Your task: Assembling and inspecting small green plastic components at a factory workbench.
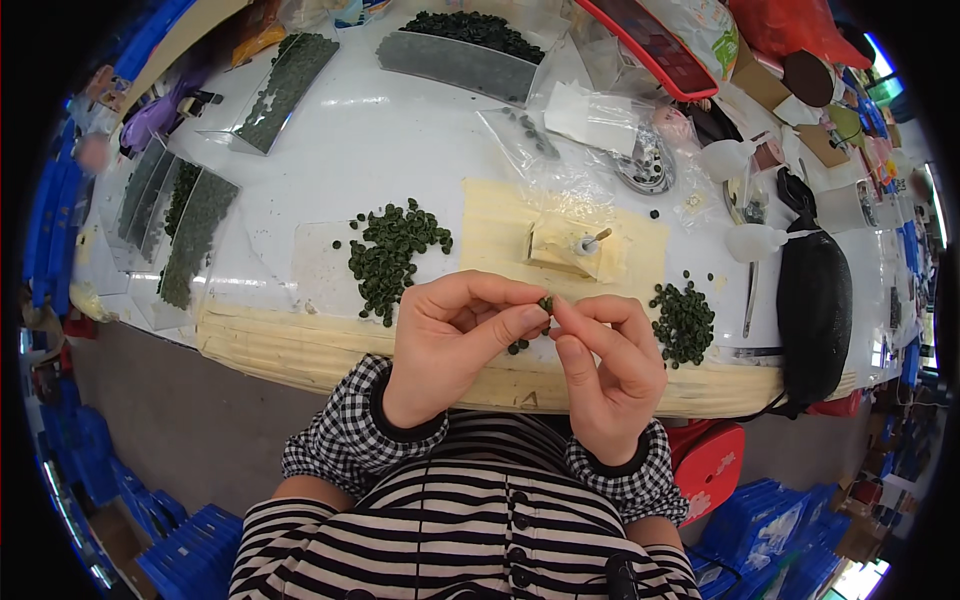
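Observation:
My left hand [455, 340] pinches a small dark green round piece [545, 304] between thumb and forefinger, above the table's front edge. From the other side my right hand [615, 365] meets it, fingers curled and forefinger tip against the piece. Whether the right fingers hold anything of their own is hidden. A few more green pieces [517, 347] lie just below the fingertips. To the left spreads a large loose pile of green pieces [388, 250]; a smaller pile [684, 325] sits to the right. Beyond my hands stands a small cream-coloured block [560, 247] with a short upright pin [597, 239].
Clear trays of dark green pieces stand at the far left [285, 95], the left [200, 235] and the back [460, 65]. On the right are a long black cushion-like bundle [815, 310], white squeeze bottles [755, 242] and metal tweezers [750, 300]. A red-framed device [655, 45] leans behind.

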### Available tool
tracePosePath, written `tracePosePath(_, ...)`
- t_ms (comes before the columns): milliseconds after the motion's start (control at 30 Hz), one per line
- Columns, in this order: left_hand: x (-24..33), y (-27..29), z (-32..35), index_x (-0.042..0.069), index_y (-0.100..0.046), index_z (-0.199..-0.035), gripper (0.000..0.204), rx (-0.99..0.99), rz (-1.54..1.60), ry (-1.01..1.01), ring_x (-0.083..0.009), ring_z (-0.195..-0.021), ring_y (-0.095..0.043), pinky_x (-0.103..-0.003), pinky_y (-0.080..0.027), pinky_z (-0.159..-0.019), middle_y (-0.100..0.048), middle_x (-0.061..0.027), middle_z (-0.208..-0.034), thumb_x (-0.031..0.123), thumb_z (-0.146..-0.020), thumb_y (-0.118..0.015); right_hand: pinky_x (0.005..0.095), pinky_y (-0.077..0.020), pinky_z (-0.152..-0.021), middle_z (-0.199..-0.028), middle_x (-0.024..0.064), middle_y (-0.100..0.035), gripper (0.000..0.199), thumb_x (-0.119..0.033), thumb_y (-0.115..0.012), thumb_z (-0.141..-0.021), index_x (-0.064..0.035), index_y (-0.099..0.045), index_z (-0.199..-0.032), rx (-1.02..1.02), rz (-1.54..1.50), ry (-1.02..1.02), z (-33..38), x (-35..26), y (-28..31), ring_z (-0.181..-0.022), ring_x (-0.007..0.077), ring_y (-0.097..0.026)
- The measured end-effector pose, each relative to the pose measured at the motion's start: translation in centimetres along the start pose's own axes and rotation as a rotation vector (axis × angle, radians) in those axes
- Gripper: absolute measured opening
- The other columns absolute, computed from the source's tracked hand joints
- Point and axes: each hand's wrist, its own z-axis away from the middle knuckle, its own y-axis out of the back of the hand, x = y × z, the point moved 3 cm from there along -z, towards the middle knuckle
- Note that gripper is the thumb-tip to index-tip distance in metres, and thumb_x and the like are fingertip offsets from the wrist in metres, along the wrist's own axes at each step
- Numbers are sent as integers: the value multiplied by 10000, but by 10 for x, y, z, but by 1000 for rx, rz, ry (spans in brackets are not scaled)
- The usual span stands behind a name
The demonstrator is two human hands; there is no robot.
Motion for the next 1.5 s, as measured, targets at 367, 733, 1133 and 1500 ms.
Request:
tracePosePath(367,3,0,1,-54,-667,-1046,203,-75,-55,-102,-140,-918,-656,-232,-536,-819,-681,-117,-991,-85,-848,-636,230,-479,-631,-947,102,-600,316,66,-692,-783,-5,-696,-1090,-16,79,88,1,-2,3,-750,146,-583)
tracePosePath(733,11,0,0,-8,-703,-1008,204,-93,-347,-221,-121,-823,-641,-225,-499,-706,-687,-102,-910,-81,-824,-657,242,-450,-620,-844,66,-620,352,41,-726,-743,-25,-706,-1088,-95,143,156,-1,2,9,-703,158,-560)
tracePosePath(1133,8,-3,1,-41,-674,-1030,188,-92,-107,-114,-145,-889,-659,-242,-530,-790,-679,-112,-952,-69,-846,-651,250,-458,-641,-877,77,-634,349,35,-717,-757,-22,-699,-1101,-80,43,128,3,7,8,-734,172,-569)
tracePosePath(1500,6,1,1,-30,-688,-1009,174,-127,-176,-154,-135,-874,-652,-235,-518,-760,-682,-119,-951,-64,-841,-662,267,-445,-648,-879,85,-607,259,-18,-671,-826,30,-680,-1080,-141,94,223,1,6,9,-736,175,-563)
